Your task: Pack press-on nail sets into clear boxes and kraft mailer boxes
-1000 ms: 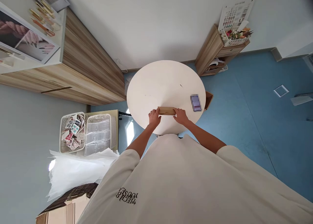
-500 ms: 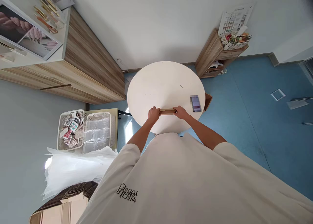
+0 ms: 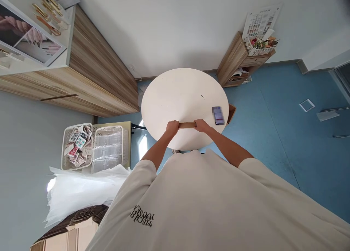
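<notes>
Between my two hands a narrow brown cardboard piece (image 3: 187, 125) is held level over the near part of the round white table (image 3: 180, 94). My left hand (image 3: 172, 126) has its fingers wrapped round the left end. The right end is gripped by my right hand (image 3: 201, 125), its fingers closed. A smooth, plain side of the cardboard faces up; its underside and both ends are hidden. I cannot tell whether it touches the tabletop. To the right of my right hand lies a phone (image 3: 218, 115), blurred out by pixels.
A wooden cabinet (image 3: 104, 68) stands left of the table, a small wooden shelf unit (image 3: 232, 61) behind on the right. At my left are a white basket of small packets (image 3: 78, 146), another basket with clear boxes (image 3: 108, 145), white sheets (image 3: 82, 189) and cardboard boxes (image 3: 71, 236).
The cardboard has tilted between my hands, so a smooth face shows where an edge with a gap showed before. Both hands have turned slightly with it and keep their hold.
</notes>
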Demonstrator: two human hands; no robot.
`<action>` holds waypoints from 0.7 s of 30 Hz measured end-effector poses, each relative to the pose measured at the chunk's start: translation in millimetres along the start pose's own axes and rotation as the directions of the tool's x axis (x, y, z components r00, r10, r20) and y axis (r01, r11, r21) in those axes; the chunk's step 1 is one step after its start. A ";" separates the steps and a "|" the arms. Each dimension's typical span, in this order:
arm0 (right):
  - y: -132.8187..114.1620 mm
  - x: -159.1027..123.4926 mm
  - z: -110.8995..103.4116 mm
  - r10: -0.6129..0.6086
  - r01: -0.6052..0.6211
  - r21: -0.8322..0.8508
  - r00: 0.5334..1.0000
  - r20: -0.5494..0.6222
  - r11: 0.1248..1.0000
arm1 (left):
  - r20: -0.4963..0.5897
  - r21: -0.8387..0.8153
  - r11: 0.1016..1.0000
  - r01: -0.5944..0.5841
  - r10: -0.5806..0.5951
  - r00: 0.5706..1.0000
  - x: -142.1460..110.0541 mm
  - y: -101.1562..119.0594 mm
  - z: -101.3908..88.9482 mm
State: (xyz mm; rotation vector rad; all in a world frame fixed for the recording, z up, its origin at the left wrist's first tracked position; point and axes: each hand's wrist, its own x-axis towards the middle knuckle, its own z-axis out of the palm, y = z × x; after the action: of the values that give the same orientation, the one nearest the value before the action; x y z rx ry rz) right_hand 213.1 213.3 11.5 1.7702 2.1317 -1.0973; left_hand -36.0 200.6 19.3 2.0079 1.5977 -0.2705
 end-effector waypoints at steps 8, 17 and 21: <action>5.4 1.0 5.0 -0.030 0.030 -0.022 0.999 -0.020 0.999 | -0.056 -0.003 0.999 -0.034 0.034 0.998 -4.5 -4.9 5.6; 9.8 3.7 6.9 -0.047 0.049 0.049 0.998 -0.035 0.998 | -0.098 0.008 0.998 -0.063 0.063 0.993 -9.8 -13.7 13.3; 13.6 2.8 2.6 -0.040 0.044 0.077 0.998 -0.050 0.996 | -0.078 -0.042 0.995 -0.087 0.083 0.993 -8.6 -19.1 10.4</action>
State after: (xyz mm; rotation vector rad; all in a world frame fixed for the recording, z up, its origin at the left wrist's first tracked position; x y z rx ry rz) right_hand 223.7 214.3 2.3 1.8113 2.1920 -1.1751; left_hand -54.5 190.5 9.2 2.0676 1.5456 -0.1255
